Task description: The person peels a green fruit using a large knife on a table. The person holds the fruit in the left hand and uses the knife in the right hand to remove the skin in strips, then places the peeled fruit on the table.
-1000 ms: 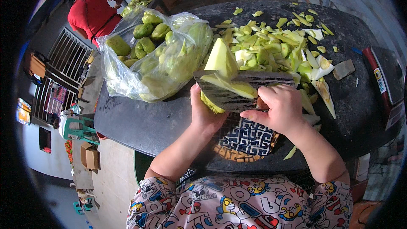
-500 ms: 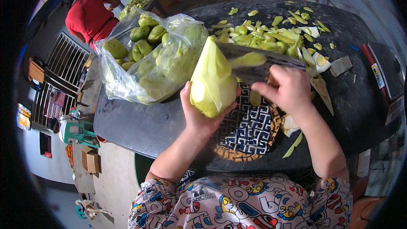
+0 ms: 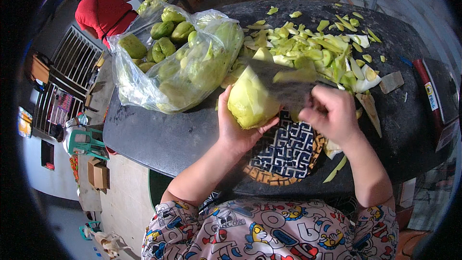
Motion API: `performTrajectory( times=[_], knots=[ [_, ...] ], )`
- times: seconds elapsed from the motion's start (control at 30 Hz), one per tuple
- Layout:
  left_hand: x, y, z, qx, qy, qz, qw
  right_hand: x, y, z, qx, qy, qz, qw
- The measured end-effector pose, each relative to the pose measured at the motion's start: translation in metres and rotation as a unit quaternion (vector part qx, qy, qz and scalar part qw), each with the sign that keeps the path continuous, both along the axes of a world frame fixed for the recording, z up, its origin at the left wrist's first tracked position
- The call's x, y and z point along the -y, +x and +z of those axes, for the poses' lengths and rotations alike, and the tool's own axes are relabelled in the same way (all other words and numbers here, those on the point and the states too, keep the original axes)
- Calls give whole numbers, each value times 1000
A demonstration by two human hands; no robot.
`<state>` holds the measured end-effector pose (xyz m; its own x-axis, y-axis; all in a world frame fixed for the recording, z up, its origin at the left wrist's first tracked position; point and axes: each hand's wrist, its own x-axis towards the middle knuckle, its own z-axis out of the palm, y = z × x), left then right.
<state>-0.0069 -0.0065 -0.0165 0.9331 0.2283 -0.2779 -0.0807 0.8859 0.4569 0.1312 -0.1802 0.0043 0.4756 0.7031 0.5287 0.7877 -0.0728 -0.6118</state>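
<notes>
My left hand [image 3: 232,130] cups a pale green, partly peeled chayote [image 3: 250,102] from below and behind, its narrow end tilted up and away from me. My right hand [image 3: 333,115] is closed round the handle of a broad dark-bladed knife [image 3: 281,86], the handle itself mostly hidden by my fingers. The blurred blade lies across the upper right of the chayote. A pale green strip [image 3: 292,75] shows against the blade. Below the knife rests a round mat [image 3: 284,154] with a dark-and-white maze pattern and an orange-brown border.
A clear plastic bag [image 3: 166,94] full of whole chayotes stands left of my hands. Beyond the knife lies a heap of pale green peelings [image 3: 317,50]. A small grey block [image 3: 391,82] sits on the dark table [image 3: 159,137]. A person in red [image 3: 103,9] is at the far left.
The chayote's tall pointed top now looks shorter, partly covered by the blade. My right hand and the knife have shifted slightly down, with the blade against the chayote.
</notes>
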Motion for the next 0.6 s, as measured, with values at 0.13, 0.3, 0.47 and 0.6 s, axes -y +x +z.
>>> performTrajectory(
  times=[0.13,0.3,0.47,0.6],
  knots=[
    [-4,0,-5,129,-120,-41,984,-3,-22,8,112,13,92,989],
    [-3,3,1,148,-47,-60,986,-6,-30,1,103,28,105,989],
    [-4,2,-4,82,-36,-1,996,-8,-28,-1,110,16,87,990],
    [-12,-3,-6,23,-33,12,999,-6,-15,-1,93,-21,31,995]
  ],
)
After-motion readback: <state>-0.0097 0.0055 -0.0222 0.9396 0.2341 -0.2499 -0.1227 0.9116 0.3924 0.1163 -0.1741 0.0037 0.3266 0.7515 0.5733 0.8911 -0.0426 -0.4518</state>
